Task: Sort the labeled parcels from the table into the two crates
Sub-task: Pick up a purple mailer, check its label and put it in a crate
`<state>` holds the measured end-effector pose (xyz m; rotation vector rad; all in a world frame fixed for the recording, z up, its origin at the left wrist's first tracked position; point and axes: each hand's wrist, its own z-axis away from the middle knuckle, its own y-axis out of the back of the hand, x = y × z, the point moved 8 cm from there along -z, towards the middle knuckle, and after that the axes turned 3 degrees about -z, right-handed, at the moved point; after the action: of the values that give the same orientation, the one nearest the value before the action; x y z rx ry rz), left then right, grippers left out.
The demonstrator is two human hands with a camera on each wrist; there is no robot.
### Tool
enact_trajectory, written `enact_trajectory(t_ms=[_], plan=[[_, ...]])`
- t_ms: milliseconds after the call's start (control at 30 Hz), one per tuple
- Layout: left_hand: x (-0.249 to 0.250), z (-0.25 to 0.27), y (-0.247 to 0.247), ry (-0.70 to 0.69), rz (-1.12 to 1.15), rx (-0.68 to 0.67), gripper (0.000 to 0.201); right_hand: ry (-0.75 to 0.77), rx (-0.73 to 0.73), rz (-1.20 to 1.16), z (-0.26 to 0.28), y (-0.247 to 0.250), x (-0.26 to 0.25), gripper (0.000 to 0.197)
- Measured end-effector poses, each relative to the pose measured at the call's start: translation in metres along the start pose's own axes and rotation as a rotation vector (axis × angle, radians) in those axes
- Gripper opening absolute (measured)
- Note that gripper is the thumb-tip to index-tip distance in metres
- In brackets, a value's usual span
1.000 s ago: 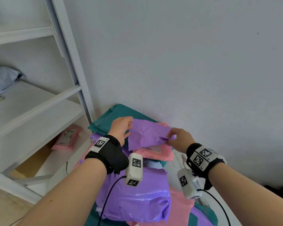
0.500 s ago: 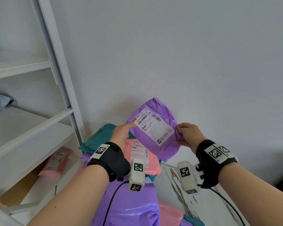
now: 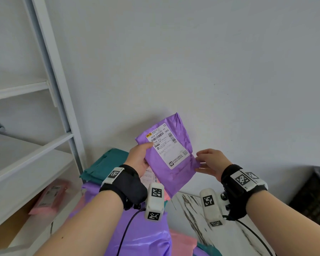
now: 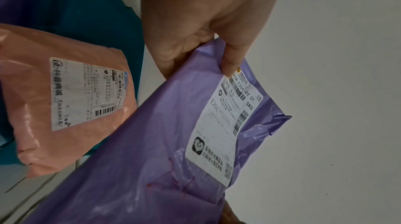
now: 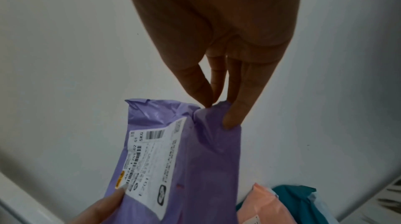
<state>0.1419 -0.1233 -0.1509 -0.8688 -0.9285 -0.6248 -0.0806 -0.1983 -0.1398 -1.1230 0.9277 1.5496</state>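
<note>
Raised since the earlier frames: purple parcel (image 3: 171, 156), then low over the pile, now lifted clear and turned label-up against the wall. Holder one: left hand (image 3: 138, 160), thumb pinching the parcel's left edge at the label's corner, fingers behind. Holder two: right hand (image 3: 210, 161), fingertips pinching the film at the right edge. Label (image 3: 166, 145): white, barcoded, reads "E201" and "SKG". Beneath: pink parcel (image 4: 65, 97), label up, on teal parcels (image 3: 103, 165), with further purple and pink mailers on the marble-patterned table (image 3: 194, 206). Dark crate (image 3: 314, 198) at far right; second crate not identifiable. Step in hand, judged: reading the code. Advice: keep the film taut and the thumb off the print, settle the destination, then carry one-handed to the matching crate.
</note>
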Motion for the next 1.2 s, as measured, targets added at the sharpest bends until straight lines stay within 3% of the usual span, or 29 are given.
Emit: enact_trajectory(t_ms=[300,500,833,1000,1200], plan=[[0.000,0.006,-0.009,-0.030,0.028,-0.067,0.026,0.001,-0.048,0.229,0.011,0.005,0.008,0.018],[0.003,0.010,-0.014,-0.050,0.016,-0.091,0.018,0.007,-0.064,0.346,0.017,0.008,0.006,0.018],[-0.001,0.008,-0.002,-0.085,0.056,-0.008,0.025,-0.024,-0.016,0.406,0.025,0.030,0.016,0.011],[-0.004,0.005,-0.001,-0.116,0.036,0.017,0.013,-0.071,0.003,0.383,0.032,0.048,0.023,0.009],[-0.017,0.005,-0.013,-0.085,0.051,-0.021,0.015,0.043,0.121,0.360,0.039,0.057,0.017,0.013]])
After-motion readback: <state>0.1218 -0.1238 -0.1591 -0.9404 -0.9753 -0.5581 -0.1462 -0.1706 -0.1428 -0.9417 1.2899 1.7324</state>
